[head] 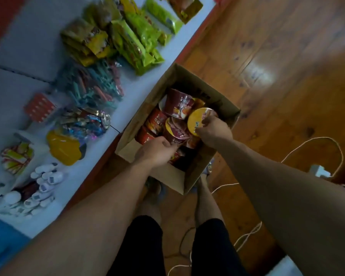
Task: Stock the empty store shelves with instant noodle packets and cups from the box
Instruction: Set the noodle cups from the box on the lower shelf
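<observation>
Cardboard box (168, 177) on the wooden floor (287, 56), just beside the red front edge of the shelf (38, 42), crowded with noodle cups lying tilted and on their sides. Left hand (155, 151) at the box's near-left corner, fingers curled round the side of a dark red cup (176, 132); fingertips hidden behind it, depth of hold impossible to tell. Right hand (213, 130) by the box's right wall, thumb and fingers pinching the rim of a yellow-lidded cup (196, 120).

For a clean lift:

- Move the right-hand pinch off the lid rim and down onto the cup's body, for fear of peeling or buckling the foil.
- Draw each cup straight up, clear of its neighbours and of the box walls; free one at a time if wedged.
- Turn both upright before carrying.
- On the shelf, aim for a bare stretch along the front edge, near the green packets (135, 42).
- Set down lids up, labels forward, side by side.
- Mind the white cable (317, 140) on the floor near the feet when stepping.
</observation>
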